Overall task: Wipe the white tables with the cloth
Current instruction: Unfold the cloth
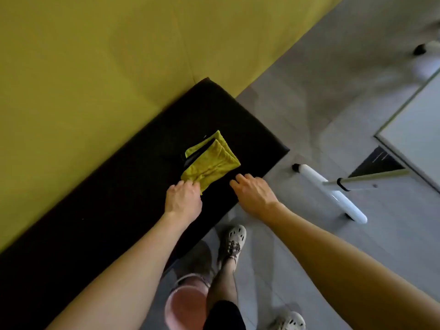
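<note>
The folded yellow cloth lies on the black bench. The left hand pinches its near corner; the right hand hovers open just beside it at three o'clock. Best to gather every layer, lift it clear, then carry it to the white table at two o'clock.

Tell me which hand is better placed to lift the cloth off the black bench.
Left. The left hand already has its fingers on the near corner of the yellow cloth; the right hand rests beside it on the black bench, off the cloth.
</note>
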Tool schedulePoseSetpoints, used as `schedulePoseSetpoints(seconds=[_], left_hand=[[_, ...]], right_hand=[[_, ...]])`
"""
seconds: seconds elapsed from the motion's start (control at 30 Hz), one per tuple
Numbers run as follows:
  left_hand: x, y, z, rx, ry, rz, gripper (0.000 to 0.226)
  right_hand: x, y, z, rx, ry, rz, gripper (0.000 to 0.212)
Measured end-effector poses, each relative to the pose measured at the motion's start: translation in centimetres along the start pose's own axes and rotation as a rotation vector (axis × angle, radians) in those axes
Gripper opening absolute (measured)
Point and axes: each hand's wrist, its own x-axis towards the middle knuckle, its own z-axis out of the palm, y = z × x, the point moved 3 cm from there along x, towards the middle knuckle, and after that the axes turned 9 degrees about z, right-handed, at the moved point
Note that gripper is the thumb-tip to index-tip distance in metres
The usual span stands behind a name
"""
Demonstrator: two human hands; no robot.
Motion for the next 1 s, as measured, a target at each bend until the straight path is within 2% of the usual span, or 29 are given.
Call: schedulePoseSetpoints(seconds=[0.17,0.2,0.27,0.33,0.43,0.53,0.57,0.7,0.77,0.83,0.9,1.0], left_hand=[[4.2,-0.8,5.7,-0.107,-0.118,-0.001,0.067],[4.6,-0.8,6.5,-0.113,-0.112,0.001,0.067],[5.3,-1.3,6.9,-0.093,-0.007,0.025,0.053],[6.2,-2.1,6.3,-0.095,0.043,0.055,0.04],[7.2,-3.1,5.3,-0.105,-0.008,0.118,0.028],[6.8,-2.6,3.1,-0.176,-0.123,0.153,0.027],[6.5,-2.1,1.9,-0.221,-0.117,0.165,0.029],[4.9,1.4,-5.3,-0.371,0.171,0.16,0.031],[4.3,4.7,-9.6,-0.381,0.243,0.225,0.031],[3.9,8.9,-13.5,-0.369,0.214,0.373,0.033],[3.5,13.6,-16.5,-0.33,0.122,0.561,0.045],[2.4,21.6,-19.6,-0.229,-0.087,0.826,0.085]], right_hand=[[7.6,2.8,3.3,0.095,0.055,0.185,0.036],[8.5,3.2,3.9,0.111,0.041,0.209,0.04],[9.8,3.8,4.6,0.138,0.01,0.219,0.042],[10.9,4.2,4.4,0.172,-0.005,0.216,0.033],[10.3,3.9,2.8,0.215,-0.009,0.18,0.026],[6.7,3.3,-0.2,0.227,0.046,0.132,0.02],[5.1,3.3,-1.4,0.235,0.058,0.118,0.017],[-3.0,4.9,-6.7,0.288,0.035,0.105,0.028],[-7.9,6.6,-9.2,0.303,0.055,0.146,0.029],[-13.1,8.3,-11.4,0.282,0.084,0.204,0.025],[-18.5,10.0,-13.2,0.285,0.135,0.253,0.022],[-26.3,11.9,-15.1,0.306,0.264,0.311,0.018]])
